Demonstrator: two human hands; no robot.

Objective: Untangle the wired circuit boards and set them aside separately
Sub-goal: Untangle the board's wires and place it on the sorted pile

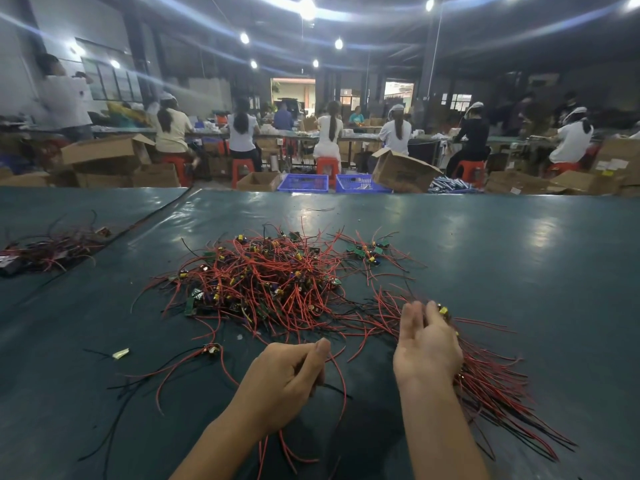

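Tangled heap of red-wired circuit boards (263, 275)

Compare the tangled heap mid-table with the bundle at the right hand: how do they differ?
The heap has wires crossing every way; the bundle has them roughly parallel, fanning toward the lower right. Boards are scattered through the heap; those seen in the bundle sit at the end by the right hand. No hand touches the heap; the right hand touches the bundle. Both are red-and-black wired boards.
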